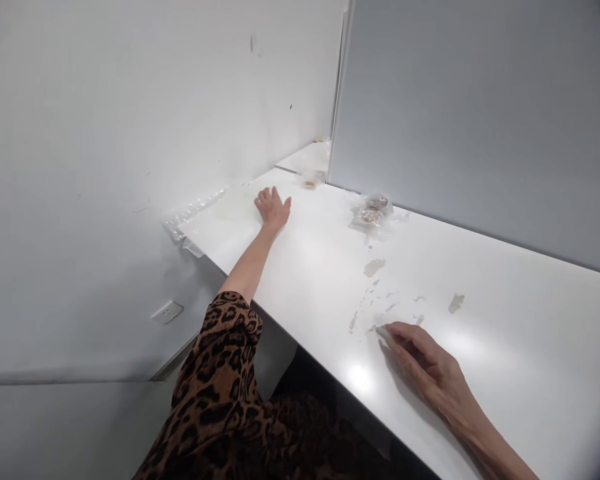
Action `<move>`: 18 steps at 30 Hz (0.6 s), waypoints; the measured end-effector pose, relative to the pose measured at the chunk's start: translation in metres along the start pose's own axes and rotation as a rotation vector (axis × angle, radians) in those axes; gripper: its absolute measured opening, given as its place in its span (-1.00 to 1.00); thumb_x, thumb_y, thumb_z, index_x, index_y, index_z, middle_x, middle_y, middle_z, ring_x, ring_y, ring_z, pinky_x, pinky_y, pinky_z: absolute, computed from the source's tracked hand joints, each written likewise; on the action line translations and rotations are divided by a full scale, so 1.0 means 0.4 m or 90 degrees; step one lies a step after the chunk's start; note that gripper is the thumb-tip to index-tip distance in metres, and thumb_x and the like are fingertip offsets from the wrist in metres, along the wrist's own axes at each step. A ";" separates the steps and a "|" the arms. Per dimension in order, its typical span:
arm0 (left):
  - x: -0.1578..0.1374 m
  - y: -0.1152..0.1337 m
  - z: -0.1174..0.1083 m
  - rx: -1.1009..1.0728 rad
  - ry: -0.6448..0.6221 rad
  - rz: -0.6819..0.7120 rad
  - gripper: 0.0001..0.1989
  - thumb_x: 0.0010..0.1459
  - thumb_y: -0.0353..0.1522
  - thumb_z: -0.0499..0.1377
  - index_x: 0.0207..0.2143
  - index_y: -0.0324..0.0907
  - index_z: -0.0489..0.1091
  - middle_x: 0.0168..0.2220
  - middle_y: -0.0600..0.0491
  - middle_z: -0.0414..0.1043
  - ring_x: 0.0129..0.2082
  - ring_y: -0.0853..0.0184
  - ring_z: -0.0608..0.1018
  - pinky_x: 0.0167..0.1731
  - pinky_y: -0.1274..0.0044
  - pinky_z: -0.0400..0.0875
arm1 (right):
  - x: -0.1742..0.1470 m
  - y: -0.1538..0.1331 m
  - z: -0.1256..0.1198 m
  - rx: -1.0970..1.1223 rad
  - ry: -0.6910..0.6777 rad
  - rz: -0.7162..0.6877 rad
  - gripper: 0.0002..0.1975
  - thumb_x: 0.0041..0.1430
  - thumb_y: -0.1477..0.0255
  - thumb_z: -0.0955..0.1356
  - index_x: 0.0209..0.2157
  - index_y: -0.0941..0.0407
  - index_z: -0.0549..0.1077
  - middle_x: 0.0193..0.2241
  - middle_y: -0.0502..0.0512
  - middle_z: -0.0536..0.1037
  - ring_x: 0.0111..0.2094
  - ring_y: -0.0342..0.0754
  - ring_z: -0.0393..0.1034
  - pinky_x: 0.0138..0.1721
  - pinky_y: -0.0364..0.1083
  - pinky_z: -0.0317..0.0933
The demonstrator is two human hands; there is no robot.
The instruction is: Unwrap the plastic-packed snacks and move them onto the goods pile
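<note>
My left hand [273, 208] lies on the white tabletop [310, 247] near its far left end, fingers apart and holding nothing. Closer to me, my right hand [425, 363] is pinched, thumb and index finger meeting just above the surface. Something small and pale shows at those fingertips; whether it is a scrap or a fingernail is unclear. Just beyond it are several thin greyish flakes or smears, among them a larger patch [375, 267] and another patch [457, 303] to the right. A crumpled clear plastic wrapper [375, 215] with something brownish inside sits farther back.
Clear plastic [195, 212] runs along the tabletop's left end against the white wall [155, 100]. More plastic [313, 179] lies in the back corner, by a grey panel [480, 127]. A wall outlet [167, 312] is low on the left.
</note>
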State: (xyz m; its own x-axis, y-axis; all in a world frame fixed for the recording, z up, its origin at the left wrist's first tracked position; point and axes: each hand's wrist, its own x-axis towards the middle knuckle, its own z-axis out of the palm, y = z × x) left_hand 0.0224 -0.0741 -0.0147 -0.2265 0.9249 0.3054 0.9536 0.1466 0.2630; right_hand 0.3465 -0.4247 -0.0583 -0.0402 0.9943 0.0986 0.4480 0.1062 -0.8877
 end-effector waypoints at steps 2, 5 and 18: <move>0.023 0.060 0.035 -0.011 -0.024 0.105 -0.37 0.46 -0.15 -0.08 0.46 -0.21 0.17 0.52 -0.19 0.08 0.49 0.09 0.17 0.45 0.26 0.02 | -0.001 0.007 0.000 -0.007 -0.013 -0.003 -0.69 0.37 0.09 0.39 0.01 -0.08 0.61 0.01 0.18 0.60 -0.10 0.08 0.56 -0.39 -0.10 0.48; 0.076 0.137 0.100 -0.006 -0.072 0.191 -0.47 0.47 -0.13 -0.06 0.30 -0.13 0.41 0.59 -0.09 -0.11 0.56 0.07 0.01 0.48 0.20 -0.07 | 0.002 0.012 -0.004 -0.012 -0.021 -0.013 -0.74 0.40 0.15 0.38 0.00 -0.11 0.62 -0.01 0.15 0.62 -0.09 0.08 0.58 -0.31 -0.08 0.54; 0.059 0.220 0.144 0.017 -0.182 0.237 -0.23 0.45 -0.06 -0.16 0.44 -0.47 0.15 0.53 -0.28 0.03 0.55 0.02 0.06 0.54 0.13 -0.31 | 0.018 0.010 -0.019 0.025 -0.040 -0.025 -0.77 0.44 0.22 0.35 0.00 -0.12 0.61 -0.01 0.11 0.63 -0.06 0.06 0.58 -0.30 -0.10 0.53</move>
State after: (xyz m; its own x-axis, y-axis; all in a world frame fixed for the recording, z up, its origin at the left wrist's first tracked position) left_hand 0.1125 -0.0190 -0.0370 0.1925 0.9753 0.1087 0.9651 -0.2082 0.1588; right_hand 0.3549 -0.4171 -0.0578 -0.1134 0.9878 0.1070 0.4091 0.1445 -0.9010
